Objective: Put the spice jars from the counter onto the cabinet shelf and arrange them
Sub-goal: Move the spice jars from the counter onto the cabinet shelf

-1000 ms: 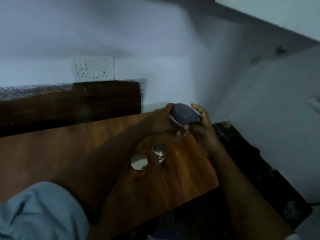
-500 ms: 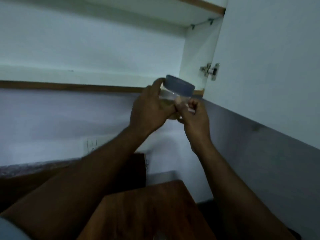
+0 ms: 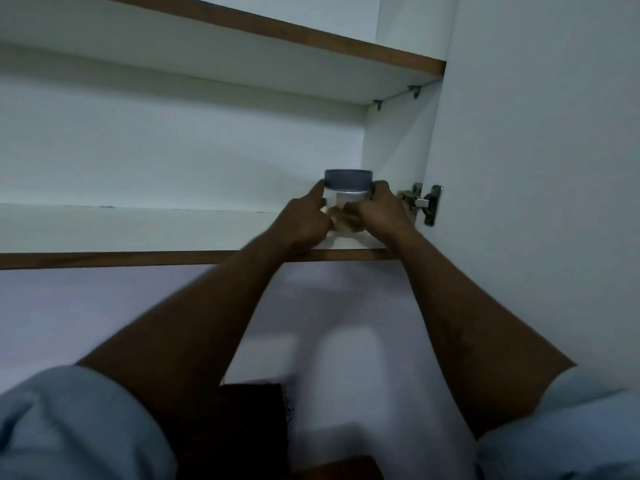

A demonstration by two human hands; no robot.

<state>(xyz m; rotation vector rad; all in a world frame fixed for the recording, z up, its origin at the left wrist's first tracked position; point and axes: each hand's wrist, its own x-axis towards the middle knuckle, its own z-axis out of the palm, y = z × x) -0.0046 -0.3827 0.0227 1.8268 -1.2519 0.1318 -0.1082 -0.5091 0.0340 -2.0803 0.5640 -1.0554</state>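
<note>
A clear spice jar with a grey-blue lid (image 3: pixel 348 180) stands upright at the right end of the lower cabinet shelf (image 3: pixel 138 230), close to the cabinet's right wall. My left hand (image 3: pixel 304 220) grips its left side and my right hand (image 3: pixel 381 211) grips its right side. The fingers hide most of the jar's body and its base, so whether it rests on the shelf board is unclear. No other spice jars are in view.
The open cabinet door (image 3: pixel 536 168) stands at the right with a metal hinge (image 3: pixel 424 204) just beside my right hand. An upper shelf (image 3: pixel 242 26) runs above. A dark wooden board (image 3: pixel 249 427) and a corner of the counter (image 3: pixel 339 469) show at the bottom.
Both hands have carried the jar up from the counter and into the cabinet, onto the right end of the lower shelf. The view has tilted upward, away from the counter.
</note>
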